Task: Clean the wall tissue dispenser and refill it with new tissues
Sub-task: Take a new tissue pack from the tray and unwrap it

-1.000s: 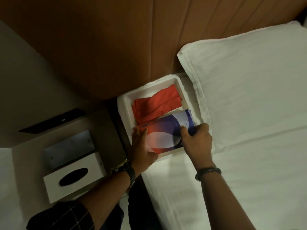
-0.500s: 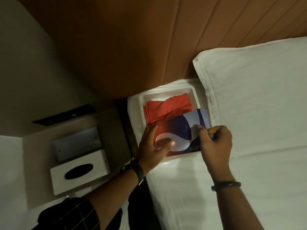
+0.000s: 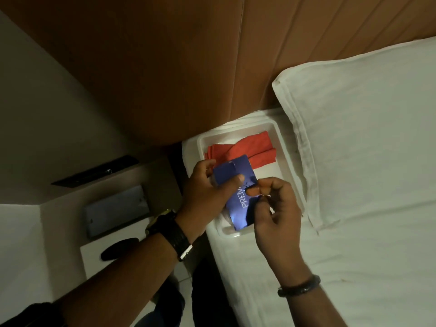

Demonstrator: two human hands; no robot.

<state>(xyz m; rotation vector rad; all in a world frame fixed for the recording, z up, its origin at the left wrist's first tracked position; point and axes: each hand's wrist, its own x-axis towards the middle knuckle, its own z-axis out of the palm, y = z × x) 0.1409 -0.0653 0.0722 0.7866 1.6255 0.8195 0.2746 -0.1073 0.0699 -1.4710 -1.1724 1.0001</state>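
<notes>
Lifting the tissue pack (image 3: 238,185) out of the white tray (image 3: 282,147) to open it.

On the bed (image 3: 354,256), beside the pillow (image 3: 365,138), the tray keeps only the red cloth (image 3: 250,147); the pack, flat in it a second ago, is now raised and tilted just above. The tissue box (image 3: 94,256) waits unfilled on the side table, well apart. Left hand (image 3: 203,197) wraps the pack, thumb pressed on its face; right hand (image 3: 276,208) pinches its edge, probably starting the tear.

On the blue tissue pack (image 3: 238,199) I'm holding, white letters "PREN" read upward toward twelve o'clock, the rest hidden by my fingers (image 3: 253,191).
</notes>
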